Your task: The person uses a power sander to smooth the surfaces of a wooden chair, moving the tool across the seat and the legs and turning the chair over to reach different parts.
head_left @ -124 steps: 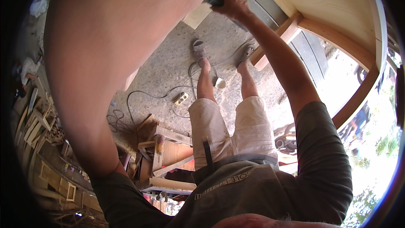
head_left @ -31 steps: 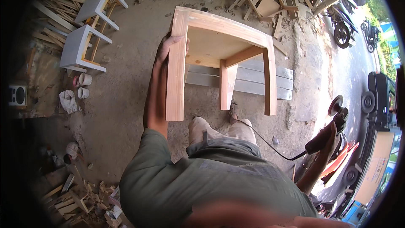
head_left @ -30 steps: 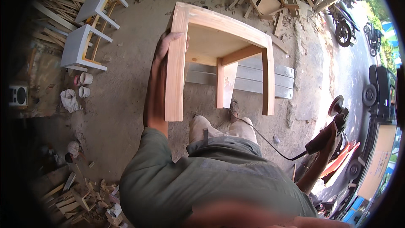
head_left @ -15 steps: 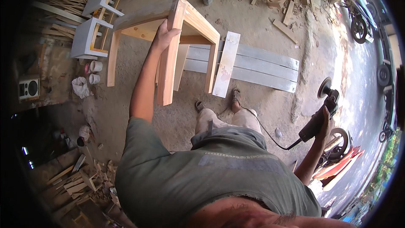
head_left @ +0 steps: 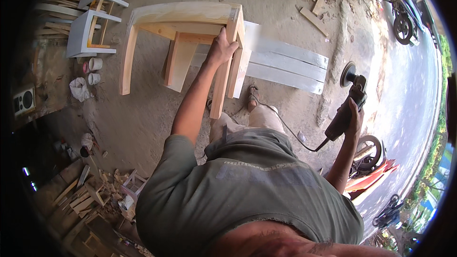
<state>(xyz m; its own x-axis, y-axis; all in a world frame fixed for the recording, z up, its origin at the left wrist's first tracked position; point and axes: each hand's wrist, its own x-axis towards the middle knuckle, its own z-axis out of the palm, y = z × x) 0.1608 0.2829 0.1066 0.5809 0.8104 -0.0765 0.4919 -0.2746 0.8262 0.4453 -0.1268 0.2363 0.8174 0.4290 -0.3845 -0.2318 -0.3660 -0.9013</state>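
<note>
My left hand (head_left: 222, 50) is closed around a corner leg of a bare wooden stool frame (head_left: 181, 13), just under its top. The frame is upright, its legs pointing toward me; a pale board (head_left: 183, 69) shows between them. Out to the right, my right hand (head_left: 355, 116) grips the dark body of an angle grinder (head_left: 346, 109). The grinder's round disc (head_left: 348, 74) points away from me, apart from the wood. Its cord (head_left: 293, 133) runs back toward my feet. Whether the disc is spinning cannot be made out.
A grey slatted bench top (head_left: 290, 69) lies beyond my feet, partly behind the frame. White-painted stools (head_left: 84, 33) and small pots (head_left: 94, 71) stand at left. Wood scraps (head_left: 314, 21) litter the far right. Motorcycles (head_left: 369, 154) stand on the right by the road.
The stool frame has swung round to the right with my left hand, its top now running more crosswise. The grinder in my right hand sits slightly further left and higher in view.
</note>
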